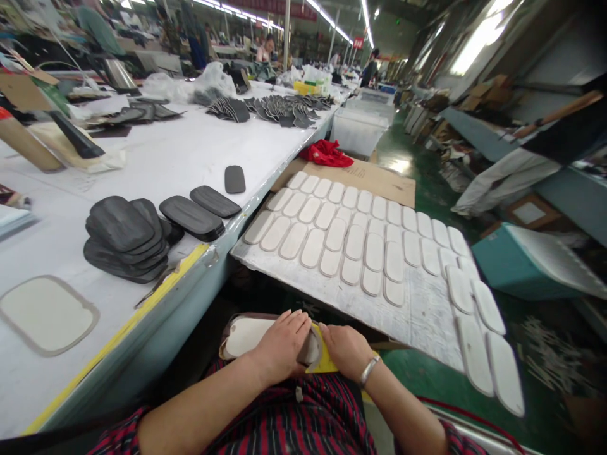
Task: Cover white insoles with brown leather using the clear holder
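A long white piece (247, 336) is at the person's lap (313, 411). The left hand (284, 346) rests on it, fingers together, its grip hard to tell. The right hand (346, 349) holds a yellow piece (326, 361) beside it. This looks like edge work, needing steady hands next. White ovals (313, 248) lie on a board (429, 313) nearby

Stacked pads (121, 227) lie on the table (156, 151), left of a board (429, 322) bearing rows of pieces (313, 248).
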`<state>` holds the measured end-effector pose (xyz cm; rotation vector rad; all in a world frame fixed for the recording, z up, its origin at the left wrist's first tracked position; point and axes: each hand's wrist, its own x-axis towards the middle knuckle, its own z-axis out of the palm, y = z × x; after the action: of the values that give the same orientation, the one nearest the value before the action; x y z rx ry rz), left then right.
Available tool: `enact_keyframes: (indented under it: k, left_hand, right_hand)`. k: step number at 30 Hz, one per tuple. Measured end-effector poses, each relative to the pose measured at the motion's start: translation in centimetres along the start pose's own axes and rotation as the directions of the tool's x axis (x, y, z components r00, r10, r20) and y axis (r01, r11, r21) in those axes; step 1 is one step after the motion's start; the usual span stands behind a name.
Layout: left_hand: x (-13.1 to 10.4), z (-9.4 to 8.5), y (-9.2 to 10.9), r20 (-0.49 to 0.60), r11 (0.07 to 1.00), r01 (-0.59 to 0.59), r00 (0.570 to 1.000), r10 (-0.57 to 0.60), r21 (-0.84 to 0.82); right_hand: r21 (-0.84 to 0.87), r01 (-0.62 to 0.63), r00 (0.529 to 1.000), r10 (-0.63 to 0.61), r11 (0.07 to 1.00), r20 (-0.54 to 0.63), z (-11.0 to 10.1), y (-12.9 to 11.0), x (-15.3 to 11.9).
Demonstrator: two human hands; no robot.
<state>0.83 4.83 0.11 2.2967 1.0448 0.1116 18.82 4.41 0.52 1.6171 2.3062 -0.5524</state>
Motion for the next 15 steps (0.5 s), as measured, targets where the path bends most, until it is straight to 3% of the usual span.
enact_keyframes:
  k: [3, 5, 6, 8, 9, 11, 13, 15]
  left_hand:
    - [-2.3, -1.6, -0.9, -0.023, 0.993, -0.010, 1.000, 0.008, -0.117]
    - [-4.8, -2.6, -2.6, -0.148, 0.971, 0.017, 0.988, -0.054, -0.240]
    - [-6.2, -2.8, -3.7, -0.238, 0.950, 0.048, 0.963, -0.126, -0.310]
    - [-8.6, -2.5, -6.1, -0.396, 0.863, 0.094, 0.860, -0.322, -0.497]
    - [-9.5, -1.9, -7.3, -0.432, 0.785, 0.095, 0.791, -0.433, -0.612]
    - [-10.4, -0.2, -9.2, -0.382, 0.555, 0.038, 0.687, -0.618, -0.831]
    - [-10.1, 1.7, -10.2, -0.250, 0.311, -0.030, 0.670, -0.699, -0.950]
    - [-9.3, 2.9, -10.3, -0.163, 0.159, -0.069, 0.694, -0.701, -0.985]
  right_hand:
    - [-0.001, 0.143, 0.987, -0.143, 0.990, 0.068, -1.2, 1.4, 0.3]
    - [0.020, 0.103, 0.993, -0.104, 0.994, 0.053, -2.0, 2.0, 1.1]
    - [0.020, 0.066, 0.997, -0.067, 0.998, 0.028, -2.3, 2.1, 1.8]
    - [-0.013, 0.010, 0.999, -0.011, 1.000, -0.039, -2.7, 1.3, 3.7]
    - [-0.048, 0.016, 0.998, -0.019, 0.999, -0.065, -2.8, 0.4, 4.8]
    - [-0.133, 0.093, 0.991, -0.105, 0.987, -0.088, -3.1, -2.1, 7.3]
    - [-0.200, 0.218, 0.968, -0.238, 0.955, -0.082, -3.5, -5.0, 9.6]
    - [-0.234, 0.328, 0.933, -0.353, 0.915, -0.070, -3.8, -7.8, 11.5]
